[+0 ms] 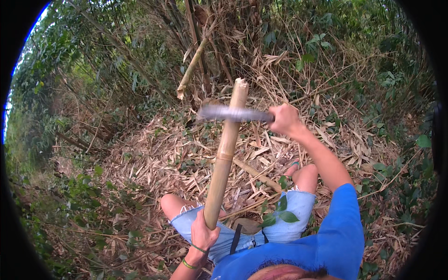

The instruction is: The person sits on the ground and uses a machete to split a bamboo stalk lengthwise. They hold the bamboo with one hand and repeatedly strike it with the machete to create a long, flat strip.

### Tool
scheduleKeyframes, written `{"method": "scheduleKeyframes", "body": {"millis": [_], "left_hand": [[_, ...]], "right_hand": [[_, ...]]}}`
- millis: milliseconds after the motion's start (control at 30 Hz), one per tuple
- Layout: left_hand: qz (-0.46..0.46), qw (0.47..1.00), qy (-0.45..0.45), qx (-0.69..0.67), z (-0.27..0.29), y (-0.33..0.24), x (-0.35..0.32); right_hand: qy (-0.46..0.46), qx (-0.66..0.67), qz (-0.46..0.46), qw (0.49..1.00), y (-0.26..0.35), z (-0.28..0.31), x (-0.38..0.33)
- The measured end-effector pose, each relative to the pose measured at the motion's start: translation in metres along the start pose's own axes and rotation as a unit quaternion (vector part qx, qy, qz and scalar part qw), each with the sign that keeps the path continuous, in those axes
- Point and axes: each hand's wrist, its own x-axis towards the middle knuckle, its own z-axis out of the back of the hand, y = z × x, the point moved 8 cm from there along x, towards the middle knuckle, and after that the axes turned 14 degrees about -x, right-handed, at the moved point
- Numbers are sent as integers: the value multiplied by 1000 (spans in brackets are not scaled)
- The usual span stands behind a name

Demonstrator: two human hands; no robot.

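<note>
A thick, pale yellow-brown bamboo pole (224, 149) slants up and slightly right in front of me, with a ring-like joint midway and a ragged, splintered far end. My left hand (203, 232) is wrapped round its near end, just above my lap. My right hand (283, 119) grips the dark handle of a machete (233, 113). Its blade is smeared by motion and lies across the pole's upper part, pointing left. I cannot tell whether the blade touches the bamboo or passes in front of it.
Dry bamboo leaves (154, 144) cover the ground around my bent legs. Another bamboo stick (256, 173) lies between my knees. A broken bamboo stem (191, 70) hangs from the thicket ahead. Green undergrowth (392, 84) stands on the right, and a leafy sprig (288, 216) crosses my shorts.
</note>
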Motion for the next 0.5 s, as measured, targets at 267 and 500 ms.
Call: {"method": "scheduleKeyframes", "body": {"millis": [267,500], "left_hand": [[-28,990,-35,130,27,8,11],[-139,965,-86,206,29,4,51]], "right_hand": [[-44,163,-141,975,-39,-8,-12],[-56,599,-149,784,15,-27,-33]]}}
